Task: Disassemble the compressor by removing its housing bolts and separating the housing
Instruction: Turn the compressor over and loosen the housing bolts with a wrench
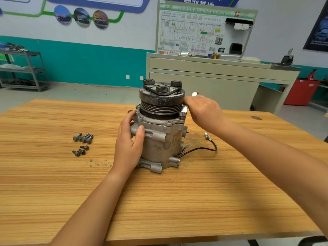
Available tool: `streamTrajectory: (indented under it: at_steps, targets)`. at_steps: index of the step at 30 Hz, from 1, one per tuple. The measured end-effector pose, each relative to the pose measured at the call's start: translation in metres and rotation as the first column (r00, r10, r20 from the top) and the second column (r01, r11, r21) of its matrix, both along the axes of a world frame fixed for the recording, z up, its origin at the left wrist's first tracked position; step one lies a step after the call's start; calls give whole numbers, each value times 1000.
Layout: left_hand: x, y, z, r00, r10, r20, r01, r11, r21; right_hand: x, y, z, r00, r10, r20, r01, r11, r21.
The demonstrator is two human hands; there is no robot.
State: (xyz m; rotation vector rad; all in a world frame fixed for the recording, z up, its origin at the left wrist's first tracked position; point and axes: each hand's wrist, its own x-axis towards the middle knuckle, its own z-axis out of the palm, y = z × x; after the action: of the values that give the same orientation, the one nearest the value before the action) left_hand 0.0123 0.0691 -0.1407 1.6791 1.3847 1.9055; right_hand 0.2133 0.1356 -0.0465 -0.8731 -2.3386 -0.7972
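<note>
Compressor (160, 132): upright on wooden table (195, 201).
Left hand (128, 139): grips its left side.
Right hand (204, 110): at its upper right, grasp unclear.
Bolts (82, 143): loose, left of it.

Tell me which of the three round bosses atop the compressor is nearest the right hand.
The back-right boss, on the right side of the pulley, toward the right hand. The front-centre boss and back-left boss sit farther away.

Automotive training workshop: wiring-diagram teaching board (204, 31) upper right, car photos (81, 17) on wall upper left, metal parts rack (23, 70) far left.
</note>
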Motion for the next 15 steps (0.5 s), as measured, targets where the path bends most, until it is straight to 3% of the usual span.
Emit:
streamTrajectory:
  at_steps: [2,4,6,8,10,13,15]
  targets:
    - [0,0,0,1000,-3,2,3,1000,1,1,-5,1,981,-42,-192,22,994,-107]
    - [-1,0,0,1000,-4,4,4,1000,6,8,-19,5,890,-99,-445,9,980,-199]
    - [0,1,0,1000,-5,6,4,1000,8,17,-42,8,828,-72,-556,-53,977,-206]
    - [0,1,0,1000,-7,8,7,1000,5,26,-70,11,884,-72,-462,-13,984,-177]
    - [1,1,0,1000,-6,9,6,1000,5,32,-91,12,951,-193,-242,135,962,-237]
    - [0,1,0,1000,-3,5,3,1000,3,30,-100,9,928,-371,33,363,881,-304]
    - [0,2,0,1000,-1,1,1,1000,12,24,-103,9,913,-400,81,405,863,-302]
